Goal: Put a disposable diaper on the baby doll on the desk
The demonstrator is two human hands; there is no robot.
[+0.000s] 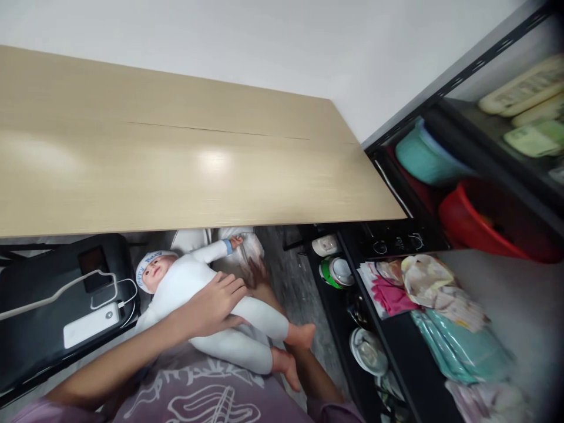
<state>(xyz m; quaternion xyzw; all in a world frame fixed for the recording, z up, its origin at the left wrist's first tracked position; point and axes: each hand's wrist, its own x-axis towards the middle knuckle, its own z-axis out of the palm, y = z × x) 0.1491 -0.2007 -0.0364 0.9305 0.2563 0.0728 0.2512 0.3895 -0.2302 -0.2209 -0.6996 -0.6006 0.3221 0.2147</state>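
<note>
A baby doll point(180, 285) in a white suit and a white cap with blue lettering lies on its back across my lap, head to the left and bare feet to the right. My left hand point(220, 301) rests over its hip, thumb and fingers closed round the upper leg. Beyond the doll, my right hand point(256, 273) reaches down beside a clear plastic bag point(240, 249) under the table edge. Motion blurs its fingers, so whether it grips the bag cannot be told.
Ahead stretches a light wooden table point(211, 170). On a black seat point(35, 282) at left lie a white power bank point(91, 325), a cable and a dark phone-like device point(94, 267). The black shelving point(405, 364) at right holds a red basin point(489, 223), a teal bowl point(427, 155) and packaged items.
</note>
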